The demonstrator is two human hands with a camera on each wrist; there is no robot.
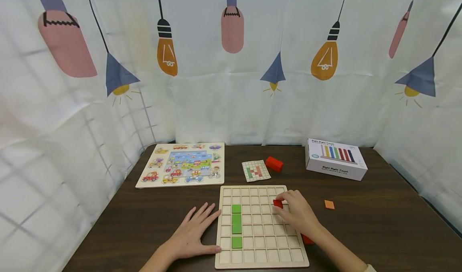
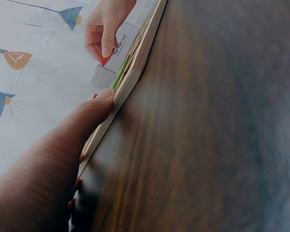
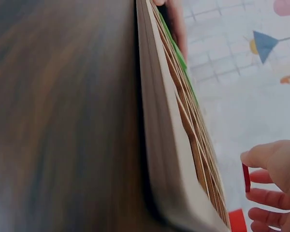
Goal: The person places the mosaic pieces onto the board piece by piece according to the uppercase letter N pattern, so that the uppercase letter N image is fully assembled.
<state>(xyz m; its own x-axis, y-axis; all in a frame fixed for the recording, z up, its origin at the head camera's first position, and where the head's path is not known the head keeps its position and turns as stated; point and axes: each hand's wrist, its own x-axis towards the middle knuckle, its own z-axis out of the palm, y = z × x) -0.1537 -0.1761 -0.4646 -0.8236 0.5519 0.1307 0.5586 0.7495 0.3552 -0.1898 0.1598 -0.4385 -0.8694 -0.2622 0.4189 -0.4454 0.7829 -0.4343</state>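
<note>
Key relation: red tile vs the grid board under it. Right hand has the tile pinched between thumb and fingertips, over the far right part of the board. In the right wrist view there's a visible gap between tile and board, so they're apart. Tile shows there as a thin edge, roughly parallel to the board face. Outline is close to square from the head view; can't call a long axis with fingers covering part of it.

From the right hand's palm, tile lies left and slightly far. Seen from above it lines up with about the second column from the right, but it's raised, so I wouldn't trust the exact cell. Green tiles sit in the second column from the left, well apart from it.

Left hand is at the board's left edge, fingers spread wide, thumb touching the near left edge, holding no tile. Right hand is clearly the nearer one to the red tile.

Nearby on the counter: pattern card just beyond the board, red block just right of it, orange tile to the right of the board.
</note>
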